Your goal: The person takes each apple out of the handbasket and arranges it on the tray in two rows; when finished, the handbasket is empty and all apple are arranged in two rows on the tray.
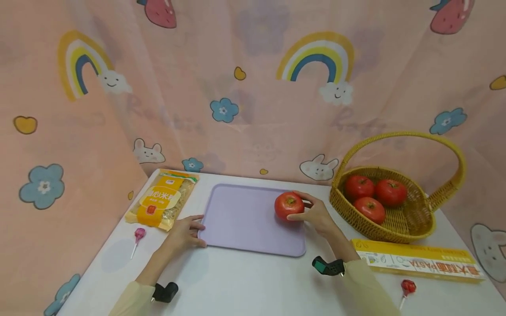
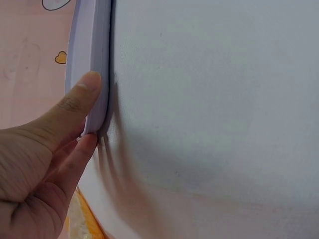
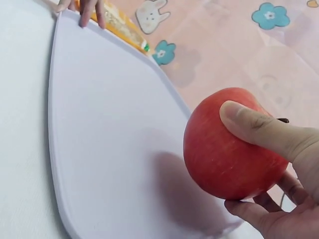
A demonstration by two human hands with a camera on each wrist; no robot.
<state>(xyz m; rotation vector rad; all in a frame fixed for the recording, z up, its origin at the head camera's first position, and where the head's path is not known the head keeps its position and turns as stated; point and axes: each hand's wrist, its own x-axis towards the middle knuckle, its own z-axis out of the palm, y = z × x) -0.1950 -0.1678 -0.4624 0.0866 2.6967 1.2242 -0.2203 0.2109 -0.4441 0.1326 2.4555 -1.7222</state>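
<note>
A red apple [image 3: 224,154] with a dark stem is gripped between the thumb and fingers of my right hand [image 1: 318,216]. In the right wrist view it hangs over the right end of the light purple tray [image 1: 245,224], casting a shadow there. My left hand [image 1: 183,235] holds the tray's near left corner. In the left wrist view, the thumb [image 2: 82,99] lies on the tray rim [image 2: 99,55] and a fingertip touches the corner's lower edge. Several fingers of that hand are partly hidden.
At the right stands a yellow wicker basket [image 1: 348,215] holding three red apples [image 1: 390,192]. A pasta box [image 1: 415,261] lies in front of it, near a red lollipop [image 1: 408,287]. On the left are a yellow food packet [image 1: 162,199] and a pink lollipop [image 1: 139,234]. A patterned curtain hangs behind.
</note>
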